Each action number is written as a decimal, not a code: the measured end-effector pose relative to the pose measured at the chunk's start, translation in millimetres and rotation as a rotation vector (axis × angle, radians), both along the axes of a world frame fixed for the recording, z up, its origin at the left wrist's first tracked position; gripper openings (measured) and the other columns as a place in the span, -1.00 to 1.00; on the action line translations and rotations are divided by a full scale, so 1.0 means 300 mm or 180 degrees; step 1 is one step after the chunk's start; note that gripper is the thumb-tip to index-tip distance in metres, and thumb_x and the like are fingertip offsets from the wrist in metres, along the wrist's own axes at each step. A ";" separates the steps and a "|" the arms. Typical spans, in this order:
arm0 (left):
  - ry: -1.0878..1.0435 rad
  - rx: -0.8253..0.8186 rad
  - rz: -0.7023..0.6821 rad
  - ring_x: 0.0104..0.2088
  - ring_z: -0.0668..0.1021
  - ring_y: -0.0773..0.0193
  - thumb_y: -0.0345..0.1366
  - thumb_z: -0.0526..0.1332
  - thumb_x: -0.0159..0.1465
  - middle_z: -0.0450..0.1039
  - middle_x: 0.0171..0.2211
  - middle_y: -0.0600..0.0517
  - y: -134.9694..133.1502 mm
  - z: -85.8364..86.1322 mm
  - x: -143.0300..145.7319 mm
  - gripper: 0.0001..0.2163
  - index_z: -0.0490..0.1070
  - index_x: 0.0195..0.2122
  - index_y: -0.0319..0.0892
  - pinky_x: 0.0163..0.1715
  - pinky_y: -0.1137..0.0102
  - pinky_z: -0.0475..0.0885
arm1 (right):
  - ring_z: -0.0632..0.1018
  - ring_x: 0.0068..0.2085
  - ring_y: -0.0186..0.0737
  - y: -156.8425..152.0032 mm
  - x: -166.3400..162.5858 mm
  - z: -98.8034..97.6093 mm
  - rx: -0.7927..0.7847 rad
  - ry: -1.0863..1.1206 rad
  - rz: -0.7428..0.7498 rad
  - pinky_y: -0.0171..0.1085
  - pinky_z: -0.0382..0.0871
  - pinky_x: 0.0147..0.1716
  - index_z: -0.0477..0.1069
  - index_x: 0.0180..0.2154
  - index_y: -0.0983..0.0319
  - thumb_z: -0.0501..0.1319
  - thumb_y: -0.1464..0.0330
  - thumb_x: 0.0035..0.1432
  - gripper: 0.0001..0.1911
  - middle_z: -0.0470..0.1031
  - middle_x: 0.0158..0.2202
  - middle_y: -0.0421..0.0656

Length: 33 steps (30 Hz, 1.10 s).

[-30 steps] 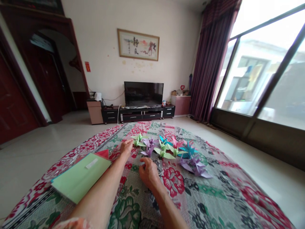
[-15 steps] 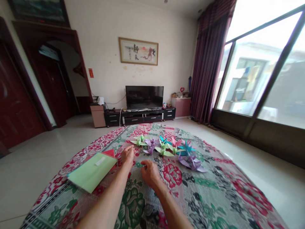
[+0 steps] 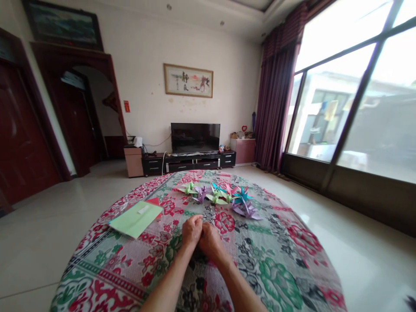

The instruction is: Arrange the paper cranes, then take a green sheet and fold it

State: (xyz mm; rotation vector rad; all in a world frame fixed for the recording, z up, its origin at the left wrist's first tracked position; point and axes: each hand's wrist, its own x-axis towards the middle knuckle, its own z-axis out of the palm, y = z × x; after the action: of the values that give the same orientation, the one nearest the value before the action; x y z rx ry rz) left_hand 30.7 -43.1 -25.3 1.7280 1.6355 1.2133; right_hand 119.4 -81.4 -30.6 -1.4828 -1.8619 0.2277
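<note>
My left hand and my right hand are together over the middle of the flowered tablecloth, touching or nearly so. Both have their fingers curled in, and nothing shows in either. Beyond them stands a loose group of folded paper cranes. Among these are a green crane at the left, a purple crane, another green crane, a blue crane and a purple crane at the right. Left of my hands lies a stack of coloured paper, light green sheet on top, with red showing beneath.
The cloth covers a round table. Past its far edge a television stands on a low black cabinet. A purple curtain and large windows are at the right. Dark red doors are at the left.
My left hand has moved right, away from the paper and cranes, to meet my right hand. The fingers of both are now curled in. The view has tilted up.
</note>
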 end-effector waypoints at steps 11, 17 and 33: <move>0.0232 0.0220 0.0025 -0.16 0.53 0.30 -0.43 0.05 0.16 0.55 -0.21 -0.01 -0.043 -0.051 0.033 -0.74 0.52 -0.28 -0.14 -0.07 0.44 0.33 | 0.48 -0.34 -0.29 -0.059 0.024 -0.032 0.0132 0.0323 0.0060 -0.40 0.23 -0.37 0.50 -0.35 0.28 0.09 0.48 0.03 -0.79 0.48 -0.37 -0.09; 0.0272 0.0269 0.0029 -0.18 0.54 0.29 -0.44 0.05 0.15 0.55 -0.23 -0.03 -0.033 -0.060 0.034 -0.74 0.53 -0.29 -0.15 -0.10 0.45 0.33 | 0.48 -0.39 -0.29 -0.051 0.024 -0.023 0.0030 0.0172 -0.0044 -0.39 0.20 -0.43 0.51 -0.38 0.27 0.10 0.46 0.04 -0.80 0.49 -0.40 -0.08; 0.0628 0.0203 -0.0151 -0.20 0.53 0.29 -0.42 0.02 0.17 0.55 -0.21 -0.01 -0.004 -0.046 0.010 -0.72 0.52 -0.25 -0.14 -0.14 0.48 0.32 | 0.47 -0.43 -0.29 -0.025 0.012 -0.005 -0.0174 -0.0184 -0.0533 -0.36 0.10 -0.51 0.51 -0.44 0.22 0.09 0.41 0.05 -0.80 0.51 -0.41 -0.10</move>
State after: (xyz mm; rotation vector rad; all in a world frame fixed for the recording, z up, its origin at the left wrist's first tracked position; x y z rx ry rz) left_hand 33.6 -44.4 -38.9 1.9690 1.6710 1.1139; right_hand 123.0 -88.9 -32.2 -1.6891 -1.7771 0.1583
